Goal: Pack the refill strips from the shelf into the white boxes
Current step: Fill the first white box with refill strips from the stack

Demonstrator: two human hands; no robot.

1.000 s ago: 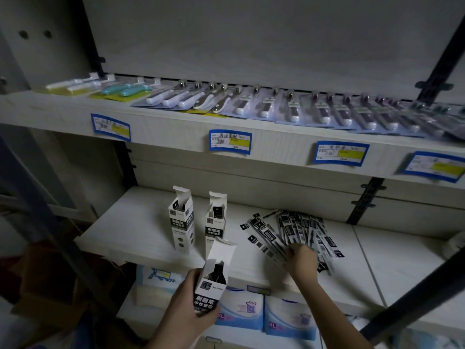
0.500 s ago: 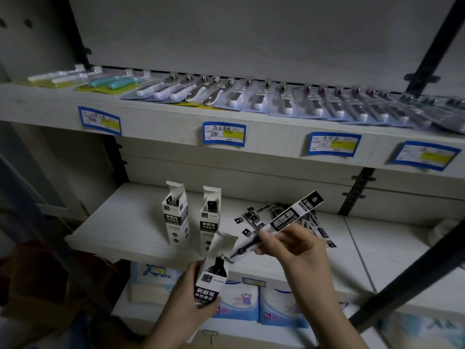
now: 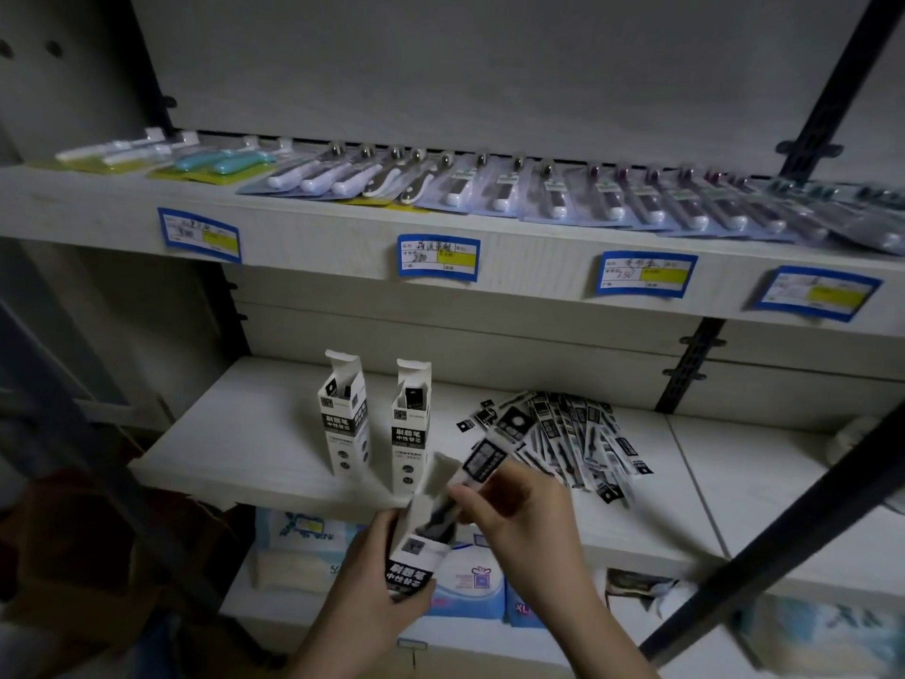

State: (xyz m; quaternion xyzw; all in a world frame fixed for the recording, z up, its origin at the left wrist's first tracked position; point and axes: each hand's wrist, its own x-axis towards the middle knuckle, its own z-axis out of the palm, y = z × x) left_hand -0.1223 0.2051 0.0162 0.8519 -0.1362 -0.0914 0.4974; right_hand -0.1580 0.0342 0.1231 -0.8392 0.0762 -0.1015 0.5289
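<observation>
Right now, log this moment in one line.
left hand: holds white box | right hand: feeding refill strip into box | phase: inserting

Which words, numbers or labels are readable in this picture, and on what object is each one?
"刷题笔 中性替芯": held white box, also both standing boxes.
"XL": blue pack on the lower shelf.
Blue price tags: handwriting too blurred; perhaps "250" on one.
Refill strips: print too small.

Both forearms reach up from below, hands close together. The left hand (image 3: 372, 575) is curled, thumb forward, gripping from beneath. The right hand (image 3: 519, 512) pinches with fingertips (image 3: 460, 497), wrist bent inward.
</observation>
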